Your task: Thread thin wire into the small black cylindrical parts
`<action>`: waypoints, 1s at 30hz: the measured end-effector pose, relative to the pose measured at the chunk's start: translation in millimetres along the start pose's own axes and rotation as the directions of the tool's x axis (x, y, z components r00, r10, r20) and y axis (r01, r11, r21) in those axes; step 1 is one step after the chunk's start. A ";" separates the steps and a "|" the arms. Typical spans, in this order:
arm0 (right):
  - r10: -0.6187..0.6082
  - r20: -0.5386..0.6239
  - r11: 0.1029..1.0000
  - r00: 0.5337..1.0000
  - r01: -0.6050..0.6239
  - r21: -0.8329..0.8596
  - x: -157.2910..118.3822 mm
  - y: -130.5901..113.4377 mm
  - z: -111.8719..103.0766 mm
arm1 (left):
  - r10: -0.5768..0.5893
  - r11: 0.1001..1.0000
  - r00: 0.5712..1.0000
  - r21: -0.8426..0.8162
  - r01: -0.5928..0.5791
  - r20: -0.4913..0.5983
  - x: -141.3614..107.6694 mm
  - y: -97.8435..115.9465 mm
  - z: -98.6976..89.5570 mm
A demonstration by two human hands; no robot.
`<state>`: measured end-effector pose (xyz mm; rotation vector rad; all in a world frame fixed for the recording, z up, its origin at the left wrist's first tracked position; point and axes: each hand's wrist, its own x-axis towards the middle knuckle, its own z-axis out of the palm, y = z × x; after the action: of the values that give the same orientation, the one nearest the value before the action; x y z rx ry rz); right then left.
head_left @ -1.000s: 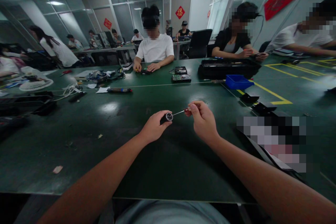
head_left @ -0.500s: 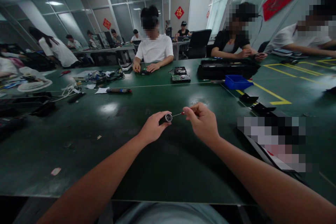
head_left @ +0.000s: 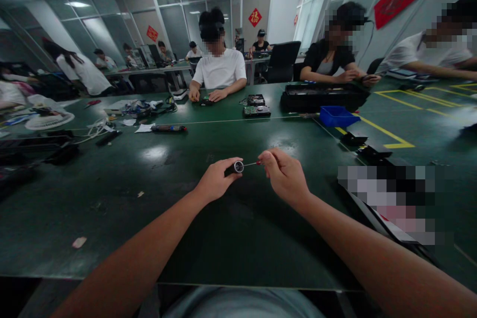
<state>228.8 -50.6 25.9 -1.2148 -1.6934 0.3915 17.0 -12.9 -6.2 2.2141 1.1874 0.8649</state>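
My left hand (head_left: 215,180) is closed around a small black cylindrical part (head_left: 238,166) with a silvery ring on the end that faces me. Most of its body is hidden by my fingers and thumb. In my right hand (head_left: 285,174) is a thin screwdriver (head_left: 258,163), its red collar showing just past my fingertips. The metal shaft points left, and its tip reaches the right side of the ringed end. Whether the tip sits in a screw is too small to tell. Both hands are above the green tabletop (head_left: 238,243).
A blue bin (head_left: 337,116) and a long black casing (head_left: 320,97) stand at the back right. Bare circuit-board drives (head_left: 257,111) lie ahead, before a co-worker in white (head_left: 219,69). Left are a dark pen-like tool (head_left: 169,128), cables, and a white fan (head_left: 50,120).
The fingers of my right hand have curled and turned a little around the screwdriver. My left hand and the black part have barely shifted.
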 end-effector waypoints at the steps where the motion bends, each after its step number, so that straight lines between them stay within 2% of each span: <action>1: 0.010 -0.005 1.000 1.000 -0.010 -0.010 0.2 -0.7 -0.2 | -0.001 1.000 1.000 -0.001 0.001 -0.003 0.1 -0.1 0.0; 6: -0.007 0.042 1.000 0.999 0.007 0.014 -0.6 -3.4 -0.1 | -0.009 1.000 1.000 0.003 0.009 -0.025 0.5 -2.4 -0.3; 10: 0.032 0.035 0.999 0.999 -0.033 0.021 -1.8 -2.2 1.7 | -0.006 1.000 1.000 0.005 0.006 -0.021 0.5 -2.2 -0.4; 13: 0.099 -0.028 0.981 0.995 -0.093 0.170 -1.2 2.4 5.3 | -0.021 1.000 1.000 -0.005 0.021 -0.018 0.5 0.5 -0.9; 18: 0.210 -0.017 0.885 0.977 -0.183 0.427 3.8 13.7 13.4 | -0.044 0.999 0.998 -0.003 0.044 -0.037 0.9 3.1 -2.5; 22: 0.307 -0.009 0.759 0.952 -0.239 0.606 7.8 20.5 16.9 | 0.035 0.999 0.999 0.017 -0.035 -0.024 1.6 3.3 -5.8; 24: 0.373 0.041 0.687 0.927 -0.306 0.659 9.2 22.8 16.5 | 0.074 0.996 0.997 0.046 -0.073 -0.005 2.3 3.2 -8.1; 26: 0.423 0.115 0.653 0.899 -0.390 0.650 9.9 24.4 15.8 | 0.067 0.995 0.998 0.077 -0.067 0.004 3.4 2.3 -9.8; 27: 0.436 0.132 0.663 0.890 -0.417 0.622 9.8 24.9 15.8 | 0.049 0.995 0.999 0.090 -0.049 0.006 4.0 1.5 -10.3; 30: 0.427 0.084 0.735 0.900 -0.399 0.548 8.9 25.3 17.5 | -0.009 0.994 1.000 0.108 0.008 0.005 5.3 -1.0 -9.7</action>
<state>227.4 -27.1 4.3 -1.1282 -1.1216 1.0466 11.8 -6.8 1.4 2.2934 1.2676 0.8081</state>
